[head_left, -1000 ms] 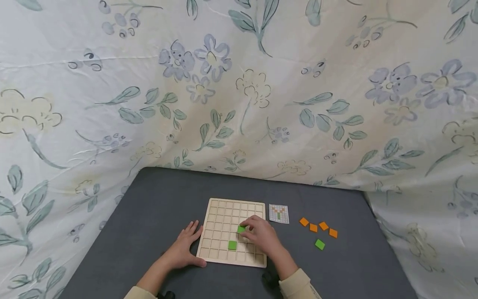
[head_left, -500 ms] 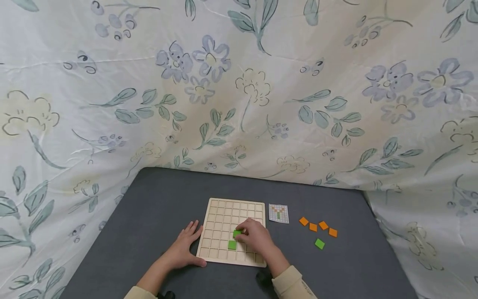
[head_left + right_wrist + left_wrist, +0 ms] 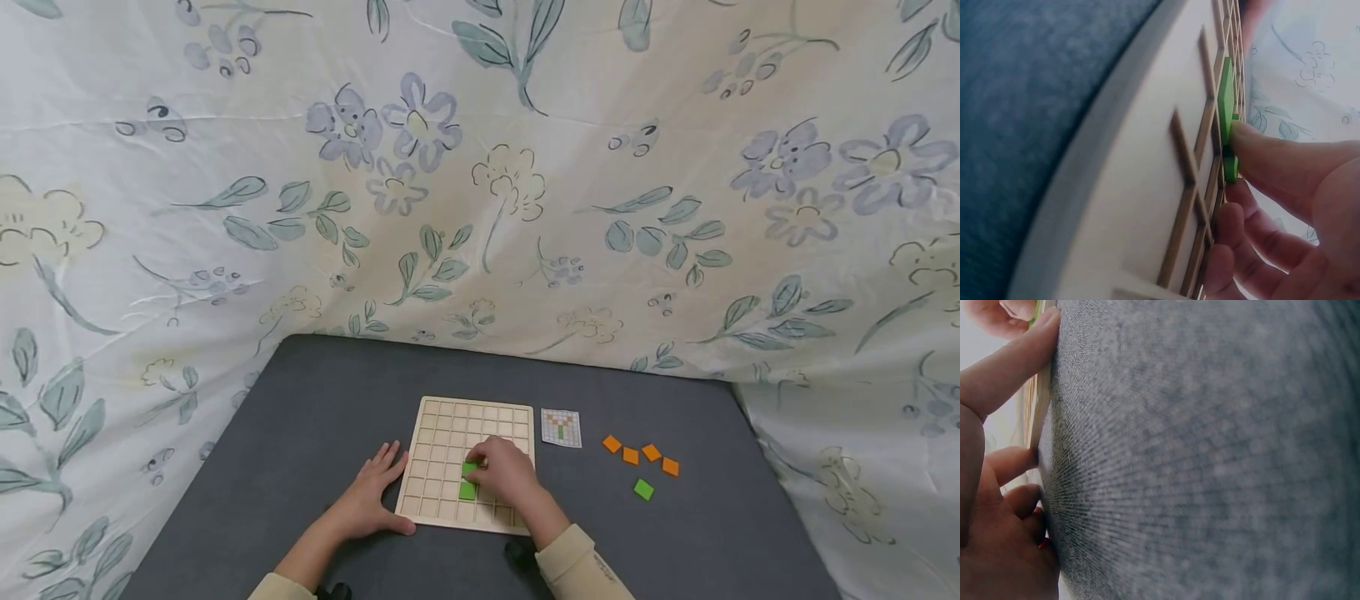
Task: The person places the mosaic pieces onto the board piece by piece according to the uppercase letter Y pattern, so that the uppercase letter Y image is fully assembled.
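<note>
A light wooden grid board lies on the dark table. My right hand pinches a green square tile between thumb and fingers, low over the board's cells. Just in front of it, another green tile sits in a cell. In the right wrist view the thumb tip overlaps the pinched tile, whose far side is hidden by the hand. My left hand rests with spread fingers at the board's left edge, the thumb at the near left corner. The left wrist view shows its thumb against the board's side.
A small card printed with a coloured grid pattern lies right of the board. Farther right are several orange tiles and one loose green tile. A flowered cloth hangs around the table.
My right hand has moved left and slightly nearer with the pinched tile, which now stands directly behind the other green tile. My left hand stays in place.
</note>
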Demonstrator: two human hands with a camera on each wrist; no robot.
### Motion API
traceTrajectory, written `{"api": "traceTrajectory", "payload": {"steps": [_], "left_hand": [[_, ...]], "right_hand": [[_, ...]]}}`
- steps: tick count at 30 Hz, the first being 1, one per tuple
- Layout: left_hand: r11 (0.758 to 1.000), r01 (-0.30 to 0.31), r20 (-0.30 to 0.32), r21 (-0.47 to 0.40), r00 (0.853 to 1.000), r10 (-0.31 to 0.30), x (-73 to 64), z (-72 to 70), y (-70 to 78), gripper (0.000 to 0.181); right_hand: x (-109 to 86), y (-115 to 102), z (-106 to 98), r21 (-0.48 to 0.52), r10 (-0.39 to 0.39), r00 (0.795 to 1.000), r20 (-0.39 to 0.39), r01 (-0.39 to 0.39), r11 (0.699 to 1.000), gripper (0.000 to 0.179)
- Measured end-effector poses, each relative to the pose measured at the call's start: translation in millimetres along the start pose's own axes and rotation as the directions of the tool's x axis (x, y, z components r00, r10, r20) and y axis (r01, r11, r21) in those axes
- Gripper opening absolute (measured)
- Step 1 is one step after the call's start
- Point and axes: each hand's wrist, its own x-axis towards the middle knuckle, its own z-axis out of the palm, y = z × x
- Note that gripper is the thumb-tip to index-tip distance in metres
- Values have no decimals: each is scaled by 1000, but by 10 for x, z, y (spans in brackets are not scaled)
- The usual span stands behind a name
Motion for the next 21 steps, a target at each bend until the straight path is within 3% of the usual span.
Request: {"api": "traceTrajectory", "payload": {"steps": [6,12,21], "left_hand": [[1000,-2,3,4,1000,2,24,-35,9,121],[1000,-1,-3,13,1000,1,25,-33,4,121],[1000,11,2,13,1000,-11,17,-22,13,121]], "right_hand": [[4,-45,-43,0,30,1000,7,-30,1000,14],[-2,-72,-81,-31,-6,1000,29,6,999,18],[-32,7,-73,42,-16,1000,9,16,999,19]]}}
